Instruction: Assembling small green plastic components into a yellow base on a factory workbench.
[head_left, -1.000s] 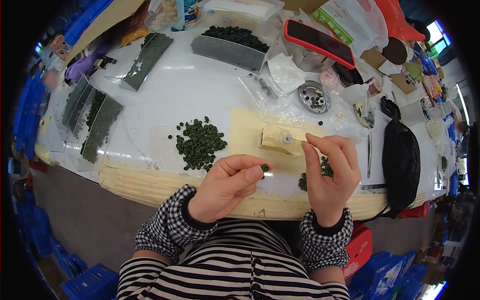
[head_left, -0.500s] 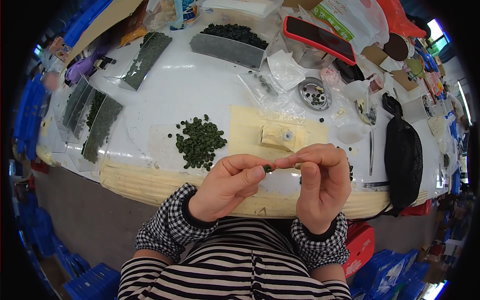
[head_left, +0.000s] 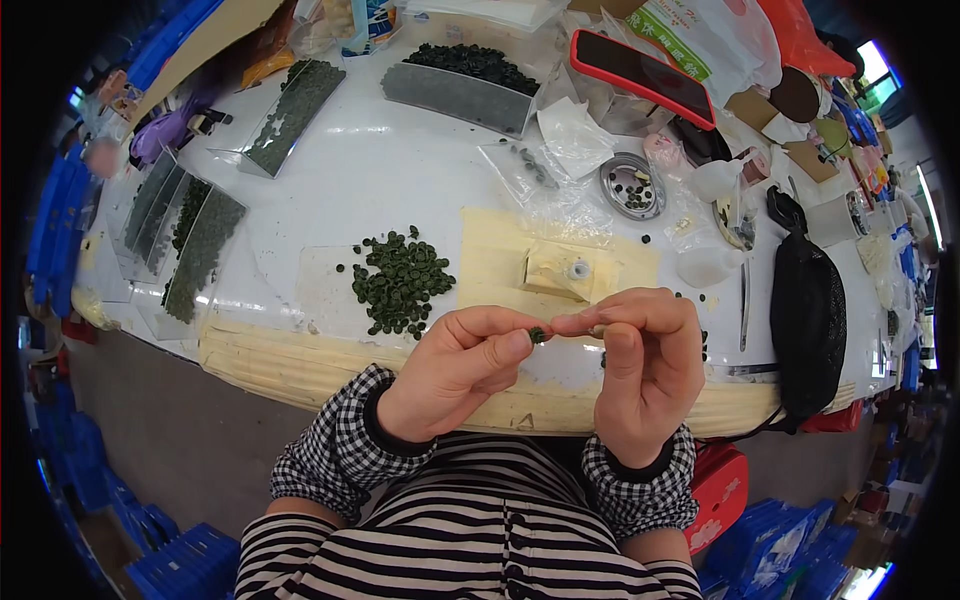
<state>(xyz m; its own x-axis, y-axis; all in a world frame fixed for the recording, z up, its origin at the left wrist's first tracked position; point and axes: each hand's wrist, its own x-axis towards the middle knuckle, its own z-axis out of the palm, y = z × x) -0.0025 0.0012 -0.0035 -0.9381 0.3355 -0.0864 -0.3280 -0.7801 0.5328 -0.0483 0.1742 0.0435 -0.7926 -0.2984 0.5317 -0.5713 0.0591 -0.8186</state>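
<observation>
My left hand (head_left: pixel 460 365) pinches a small dark green round piece (head_left: pixel 537 335) between thumb and index finger, above the table's near edge. Beside it, my right hand (head_left: pixel 645 375) has its index fingertip against or very close to the piece. The thumb of that hand is bent toward its fingers, and a small pale tip shows between them; what it is I cannot make out. Just beyond my hands stands a small block wrapped in yellowish tape (head_left: pixel 560 270), with a round whitish nub on top. To its left lies a loose heap of similar green pieces (head_left: pixel 400 285).
Clear bins of dark pieces stand at the left (head_left: pixel 205 250) and back (head_left: pixel 460 95). A phone in a red case (head_left: pixel 640 78) rests at the back right. Right of my hands are a round metal dish (head_left: pixel 632 187), tweezers (head_left: pixel 743 305) and a black mesh pouch (head_left: pixel 805 320).
The green piece has turned slightly in my left fingertips, showing more of its face. Both hands stay in nearly the same place.
</observation>
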